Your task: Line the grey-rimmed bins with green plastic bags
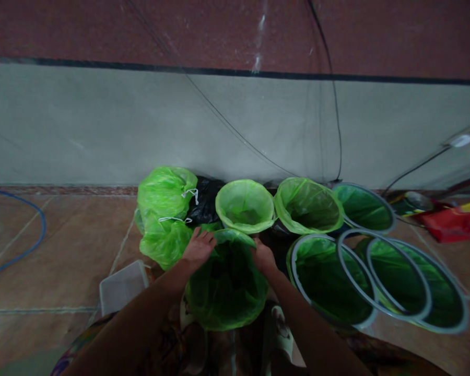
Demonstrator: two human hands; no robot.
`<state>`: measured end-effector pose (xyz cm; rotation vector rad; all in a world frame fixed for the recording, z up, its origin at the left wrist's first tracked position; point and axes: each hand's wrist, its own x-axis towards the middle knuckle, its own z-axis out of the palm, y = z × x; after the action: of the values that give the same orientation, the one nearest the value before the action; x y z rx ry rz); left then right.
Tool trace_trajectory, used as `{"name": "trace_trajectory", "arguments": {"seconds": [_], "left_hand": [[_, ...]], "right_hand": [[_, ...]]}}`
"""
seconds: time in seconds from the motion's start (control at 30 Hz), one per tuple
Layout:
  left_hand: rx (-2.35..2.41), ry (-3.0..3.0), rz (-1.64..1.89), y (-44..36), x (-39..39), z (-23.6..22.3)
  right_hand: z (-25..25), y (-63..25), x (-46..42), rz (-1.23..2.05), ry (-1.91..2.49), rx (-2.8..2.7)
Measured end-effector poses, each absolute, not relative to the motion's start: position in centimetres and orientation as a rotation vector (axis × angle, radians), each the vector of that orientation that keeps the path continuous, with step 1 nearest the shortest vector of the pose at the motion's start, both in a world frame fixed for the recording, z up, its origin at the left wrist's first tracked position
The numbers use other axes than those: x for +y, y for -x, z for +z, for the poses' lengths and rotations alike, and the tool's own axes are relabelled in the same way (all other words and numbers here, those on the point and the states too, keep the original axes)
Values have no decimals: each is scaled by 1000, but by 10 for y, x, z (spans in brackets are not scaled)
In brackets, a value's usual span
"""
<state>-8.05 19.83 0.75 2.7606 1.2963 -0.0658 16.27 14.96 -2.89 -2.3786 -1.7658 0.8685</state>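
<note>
A bin lined with a green plastic bag (227, 284) stands right in front of me on the floor. My left hand (198, 248) lies on the bag's far left rim with its fingers stretched flat. On the far right rim, my right hand (263, 256) is closed, gripping the bag's edge. Just beyond stand two more green-lined bins (245, 205) (308, 204), both with open mouths.
Tied green bags (165, 214) and a black bag (206, 201) sit at the left. Several green bins with grey rings (332, 277) crowd the right. A clear plastic box (122, 286) lies at the near left, red items (448, 223) lie at the far right, and cables hang down the wall.
</note>
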Motion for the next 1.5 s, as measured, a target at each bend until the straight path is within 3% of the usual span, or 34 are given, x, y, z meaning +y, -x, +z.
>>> {"name": "trace_trajectory", "arguments": {"seconds": [0.1,0.23,0.37,0.9,1.17,1.5], "left_hand": [[1361,-2667,-15,82,202,16],[1837,-2172,212,61,231,24],[1811,-1934,36,39,255,13],[1365,-2429,75,57,210,1],[1579,-2334,282,41,217,9],[1414,-2306,-119,14,231,0]], "right_hand": [[-25,-166,149,810,2351,-1757],[-16,-161,163,637,2206,-1679],[-11,-146,181,642,2182,-1678],[-48,-156,166,730,1773,-1386],[-34,-154,174,704,1884,-1419],[-30,-146,178,678,2165,-1875]]}}
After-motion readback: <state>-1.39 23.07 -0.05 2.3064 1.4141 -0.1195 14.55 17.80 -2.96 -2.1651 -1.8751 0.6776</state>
